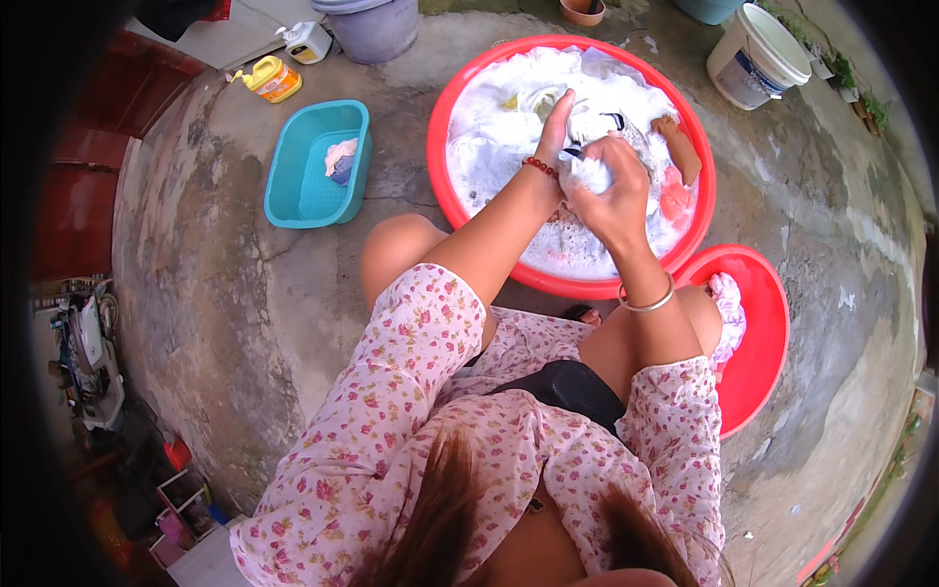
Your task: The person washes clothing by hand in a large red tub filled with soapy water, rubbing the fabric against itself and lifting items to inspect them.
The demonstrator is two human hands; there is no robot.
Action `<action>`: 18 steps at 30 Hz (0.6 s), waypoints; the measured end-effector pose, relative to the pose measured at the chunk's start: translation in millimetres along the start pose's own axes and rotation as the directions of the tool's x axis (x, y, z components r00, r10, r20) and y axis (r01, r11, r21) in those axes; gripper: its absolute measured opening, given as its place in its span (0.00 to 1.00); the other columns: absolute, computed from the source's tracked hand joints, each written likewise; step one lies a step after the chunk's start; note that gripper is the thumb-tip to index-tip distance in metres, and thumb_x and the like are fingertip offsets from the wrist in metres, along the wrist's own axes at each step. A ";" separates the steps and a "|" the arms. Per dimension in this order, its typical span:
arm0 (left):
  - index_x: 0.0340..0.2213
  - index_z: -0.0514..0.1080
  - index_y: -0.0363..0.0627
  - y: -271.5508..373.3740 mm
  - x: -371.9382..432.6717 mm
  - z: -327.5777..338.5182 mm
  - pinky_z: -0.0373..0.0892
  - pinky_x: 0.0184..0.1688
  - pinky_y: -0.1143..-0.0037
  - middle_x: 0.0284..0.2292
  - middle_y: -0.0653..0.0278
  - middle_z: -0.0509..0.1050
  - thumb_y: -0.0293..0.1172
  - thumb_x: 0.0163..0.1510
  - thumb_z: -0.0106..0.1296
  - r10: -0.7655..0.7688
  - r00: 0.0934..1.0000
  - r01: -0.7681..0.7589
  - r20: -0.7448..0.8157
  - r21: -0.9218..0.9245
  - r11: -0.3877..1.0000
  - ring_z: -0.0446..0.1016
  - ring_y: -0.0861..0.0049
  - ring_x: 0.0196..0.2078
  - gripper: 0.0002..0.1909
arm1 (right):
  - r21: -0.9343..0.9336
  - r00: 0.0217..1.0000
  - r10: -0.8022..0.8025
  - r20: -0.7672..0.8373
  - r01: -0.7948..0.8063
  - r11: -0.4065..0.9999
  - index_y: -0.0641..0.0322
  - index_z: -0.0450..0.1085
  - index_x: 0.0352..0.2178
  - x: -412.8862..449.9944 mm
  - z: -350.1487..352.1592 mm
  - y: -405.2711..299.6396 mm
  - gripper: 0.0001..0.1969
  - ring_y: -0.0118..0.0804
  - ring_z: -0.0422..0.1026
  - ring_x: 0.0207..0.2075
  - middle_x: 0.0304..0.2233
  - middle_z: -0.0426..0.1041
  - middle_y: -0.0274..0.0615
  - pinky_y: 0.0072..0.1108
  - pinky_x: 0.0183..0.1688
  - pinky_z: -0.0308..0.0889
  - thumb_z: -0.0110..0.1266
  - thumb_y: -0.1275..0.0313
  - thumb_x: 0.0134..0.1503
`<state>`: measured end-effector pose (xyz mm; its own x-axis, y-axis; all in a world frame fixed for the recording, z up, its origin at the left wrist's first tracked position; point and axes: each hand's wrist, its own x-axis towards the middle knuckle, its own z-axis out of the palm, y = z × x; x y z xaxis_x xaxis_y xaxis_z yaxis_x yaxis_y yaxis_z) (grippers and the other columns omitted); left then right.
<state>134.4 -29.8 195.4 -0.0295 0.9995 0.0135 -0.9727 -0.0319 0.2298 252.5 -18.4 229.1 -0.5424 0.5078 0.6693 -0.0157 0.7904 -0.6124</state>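
Note:
A large round red plastic basin (440, 183) holds sudsy water and soaked clothes in front of me. Above it, my right hand (616, 183) grips a bunched, foamy white cloth (587, 173) with dark trim. My left hand (554, 143) lies against the cloth's left side, its thumb or fingers pointing up; how far its fingers close on the cloth is hidden. A brown cloth (678, 150) and a coral-pink cloth (673, 197) lie at the basin's right side, among white fabric (484, 154) covered in suds.
A teal basin (315, 213) with small cloths stands at the left. A smaller red basin (763, 352) with a pale purple cloth is beside my right knee. Farther off stand a yellow jug (275, 79), a white jug (305, 42), a grey bucket (374, 33) and a white bucket (755, 59).

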 end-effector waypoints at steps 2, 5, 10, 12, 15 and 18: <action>0.37 0.65 0.40 -11.8 4.5 -10.5 0.68 0.38 0.72 0.32 0.57 0.70 0.46 0.52 0.38 -0.066 0.996 0.064 -0.064 -0.035 0.997 0.71 0.67 0.33 0.21 | -0.102 0.998 -0.008 -0.062 0.001 0.995 0.61 0.64 0.19 1.2 7.8 3.7 0.09 0.45 0.68 0.22 0.16 0.66 0.46 0.27 0.26 0.64 0.55 0.71 0.33; 0.34 0.67 0.43 -34.7 23.3 -25.8 0.67 0.39 0.70 0.31 0.62 0.71 0.48 0.51 0.37 0.203 0.953 -0.196 -0.227 0.050 0.979 0.70 0.67 0.33 0.21 | -0.067 0.868 0.434 -0.242 -0.461 0.885 0.63 0.66 0.21 30.4 -3.1 57.4 0.10 0.47 0.68 0.22 0.17 0.67 0.49 0.29 0.25 0.63 0.53 0.70 0.36; 0.36 0.66 0.42 -20.2 15.8 -2.8 0.66 0.40 0.73 0.33 0.59 0.70 0.55 0.52 0.34 0.037 0.967 0.002 -0.251 0.152 0.988 0.70 0.69 0.34 0.27 | -0.162 0.969 0.143 -0.203 -0.177 0.971 0.65 0.63 0.21 5.2 6.6 10.8 0.10 0.47 0.68 0.23 0.17 0.67 0.48 0.27 0.29 0.63 0.54 0.71 0.35; 0.36 0.66 0.40 -24.6 22.1 -13.4 0.66 0.41 0.70 0.33 0.57 0.71 0.53 0.52 0.35 -0.067 0.991 0.061 -0.115 -0.054 0.997 0.70 0.67 0.34 0.26 | -0.185 0.979 0.055 -0.198 -0.093 0.978 0.62 0.62 0.18 0.1 6.7 19.9 0.10 0.51 0.67 0.22 0.16 0.66 0.50 0.29 0.28 0.63 0.54 0.69 0.34; 0.36 0.67 0.41 -29.5 33.8 -20.1 0.67 0.38 0.73 0.31 0.58 0.72 0.50 0.51 0.40 0.003 0.997 -0.007 -0.073 -0.046 0.999 0.71 0.70 0.33 0.23 | -0.211 0.803 0.552 -0.225 -0.593 0.777 0.65 0.67 0.27 27.4 -18.5 55.1 0.13 0.47 0.71 0.27 0.23 0.71 0.52 0.28 0.34 0.63 0.53 0.67 0.39; 0.38 0.66 0.42 -32.4 24.5 22.3 0.68 0.38 0.73 0.33 0.58 0.71 0.54 0.49 0.41 0.172 0.960 -0.135 -0.220 0.172 0.976 0.71 0.71 0.35 0.26 | -0.084 0.750 0.647 -0.133 -0.659 0.747 0.66 0.64 0.41 18.3 -30.9 91.3 0.24 0.45 0.68 0.39 0.37 0.68 0.57 0.27 0.42 0.61 0.53 0.64 0.42</action>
<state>170.4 -4.4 210.0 -0.2463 0.9556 -0.1618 -0.9057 -0.1675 0.3894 267.1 73.6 198.5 -0.3051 0.9385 0.1619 0.4167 0.2844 -0.8634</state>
